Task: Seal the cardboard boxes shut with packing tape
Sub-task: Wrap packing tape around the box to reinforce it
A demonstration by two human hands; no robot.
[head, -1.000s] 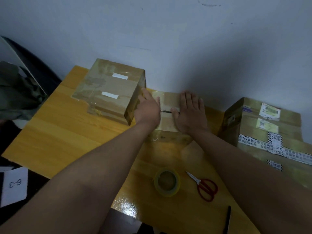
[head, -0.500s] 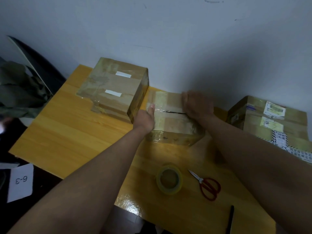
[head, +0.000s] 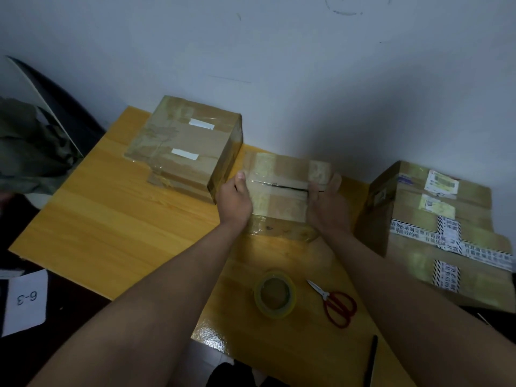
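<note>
A small cardboard box (head: 279, 169) lies at the back middle of the yellow wooden table (head: 111, 233); its top flaps meet in a dark seam that gapes a little. My left hand (head: 234, 199) grips its left side, thumb on the top edge. My right hand (head: 326, 202) grips its right side, thumb by the seam's end. Their fingers are hidden down the sides. A roll of yellowish packing tape (head: 290, 303) lies flat nearer to me.
A taller taped box (head: 181, 146) stands just left of the small one, and a large box with labels and printed tape (head: 435, 219) is on the right. Red-handled scissors (head: 325, 294) and a black pen (head: 371, 358) lie near the tape. A "6-3" paper (head: 26, 300) sits lower left.
Both hands slid off the top of the small box, outward and down to its left and right sides. The seam is now uncovered.
</note>
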